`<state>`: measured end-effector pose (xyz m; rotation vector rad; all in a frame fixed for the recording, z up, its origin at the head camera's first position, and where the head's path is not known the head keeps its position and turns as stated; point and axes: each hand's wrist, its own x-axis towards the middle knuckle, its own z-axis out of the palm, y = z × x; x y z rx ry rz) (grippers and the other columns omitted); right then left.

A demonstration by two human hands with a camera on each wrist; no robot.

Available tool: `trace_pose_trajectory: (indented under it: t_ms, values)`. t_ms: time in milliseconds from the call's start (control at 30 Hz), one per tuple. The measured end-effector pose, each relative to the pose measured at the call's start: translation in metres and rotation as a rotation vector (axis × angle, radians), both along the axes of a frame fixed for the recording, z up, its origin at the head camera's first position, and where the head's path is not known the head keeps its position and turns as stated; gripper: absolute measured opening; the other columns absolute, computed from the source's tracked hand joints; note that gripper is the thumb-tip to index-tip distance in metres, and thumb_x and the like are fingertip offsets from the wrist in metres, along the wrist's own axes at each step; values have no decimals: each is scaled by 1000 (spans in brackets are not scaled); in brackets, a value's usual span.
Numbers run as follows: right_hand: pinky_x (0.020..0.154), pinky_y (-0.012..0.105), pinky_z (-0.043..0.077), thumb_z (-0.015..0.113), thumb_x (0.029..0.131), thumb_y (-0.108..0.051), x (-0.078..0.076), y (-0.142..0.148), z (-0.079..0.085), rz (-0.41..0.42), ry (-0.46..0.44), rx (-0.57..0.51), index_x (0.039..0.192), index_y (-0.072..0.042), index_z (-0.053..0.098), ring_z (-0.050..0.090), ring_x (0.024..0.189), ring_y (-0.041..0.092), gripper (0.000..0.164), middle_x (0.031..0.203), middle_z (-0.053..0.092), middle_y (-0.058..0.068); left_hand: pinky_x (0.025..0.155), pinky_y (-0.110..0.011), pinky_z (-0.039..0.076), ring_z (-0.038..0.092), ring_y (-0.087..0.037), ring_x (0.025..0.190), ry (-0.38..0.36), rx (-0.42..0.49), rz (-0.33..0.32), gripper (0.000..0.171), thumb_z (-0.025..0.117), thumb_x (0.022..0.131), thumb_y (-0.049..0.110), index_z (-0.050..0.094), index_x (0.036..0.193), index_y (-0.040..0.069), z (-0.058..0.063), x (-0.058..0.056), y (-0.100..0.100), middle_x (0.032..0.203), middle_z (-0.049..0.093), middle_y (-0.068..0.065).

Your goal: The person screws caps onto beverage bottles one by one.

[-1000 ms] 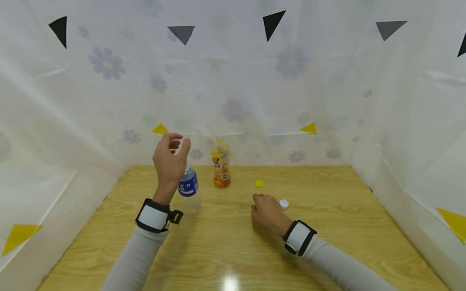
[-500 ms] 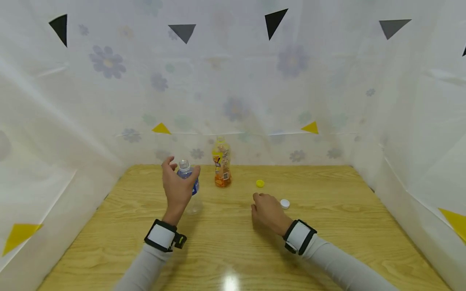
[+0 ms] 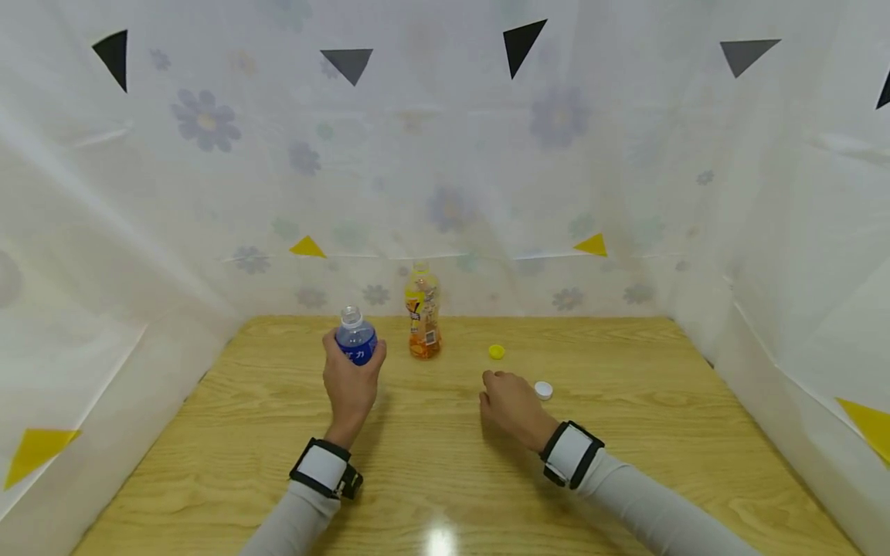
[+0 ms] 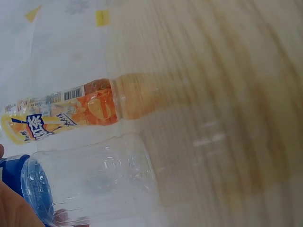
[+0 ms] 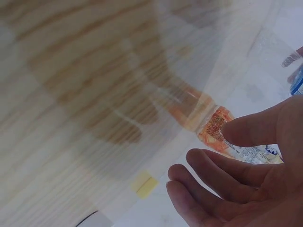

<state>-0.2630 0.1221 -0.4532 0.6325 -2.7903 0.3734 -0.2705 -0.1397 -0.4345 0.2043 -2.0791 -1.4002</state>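
Note:
My left hand grips a clear plastic bottle with a blue label, its thumb on the right side. The bottle is upright and its neck has no cap. In the left wrist view the bottle's clear lower part shows nothing inside that I can make out. My right hand lies low over the table, fingers loosely bent and holding nothing. Beside it sits a white bottle cap, and a yellow bottle cap lies farther back.
An uncapped drink bottle with an orange and yellow label stands upright behind, right of the held bottle. Both things stand on a wood-grain table. Flower-patterned white sheeting encloses the back and sides.
My left hand has come down from above the clear bottle's neck, and its fingers have closed round the bottle's labelled body. The right hand has stayed in place.

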Motion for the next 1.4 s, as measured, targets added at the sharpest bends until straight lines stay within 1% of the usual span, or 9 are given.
trace_pose_trajectory:
  t_ms: [200,367,567,667,767,967,1200,1300,1400]
  values:
    - [50,28,35,65,93,-6,0,1,-1,6,-3,1,83,-3,59,43,54,13,12,64,50,4,88,-58,53,63,-40,113,-14,-14,10,75,79,87,39,39,144,10,1,1,-2,129,60,-22]
    - [50,28,33,65,93,-5,-1,1,-2,5,5,-8,80,-3,58,42,54,13,15,63,47,3,90,-58,53,63,-40,115,-15,-16,6,75,79,87,39,40,144,11,2,0,-1,130,60,-22]
    - [49,28,34,65,93,-4,-1,1,-3,4,17,-9,79,-3,57,42,54,14,16,62,47,4,91,-57,53,63,-38,116,2,-54,-35,73,78,88,39,42,144,11,8,-6,6,131,60,-19]
    - [49,29,34,66,93,-4,0,1,-2,8,16,-9,79,-3,56,42,54,14,17,62,46,4,92,-55,53,63,-35,116,6,-84,-75,72,81,86,37,44,144,12,12,-8,16,131,62,-16]
    - [49,29,34,66,92,-4,2,0,-1,13,24,-11,79,-3,56,42,54,14,16,62,47,4,90,-53,54,65,-32,113,19,-127,-120,71,83,84,34,48,142,14,17,-10,30,129,65,-13]
    - [49,29,37,68,90,-4,3,0,1,18,37,0,79,-2,58,45,53,14,15,63,50,6,84,-48,57,69,-28,105,55,-242,-202,69,86,80,33,54,139,15,24,-15,57,122,69,-10]
    - [51,33,44,68,91,-6,0,0,0,-2,2,15,84,-1,61,53,57,16,11,67,56,7,87,-49,57,70,-30,107,68,-349,-250,71,89,76,30,58,137,12,25,-24,78,121,72,-12]
    - [52,35,46,69,90,-6,-1,0,-1,2,11,13,83,-1,61,56,58,18,12,67,57,7,88,-47,58,71,-29,106,80,-391,-268,70,90,76,29,58,135,11,24,-25,84,120,72,-12]
    - [52,35,46,69,90,-6,-1,1,-2,8,22,7,82,-2,60,57,58,19,13,67,57,7,88,-46,58,71,-28,105,81,-412,-290,68,90,76,28,58,133,11,21,-26,87,119,72,-11]
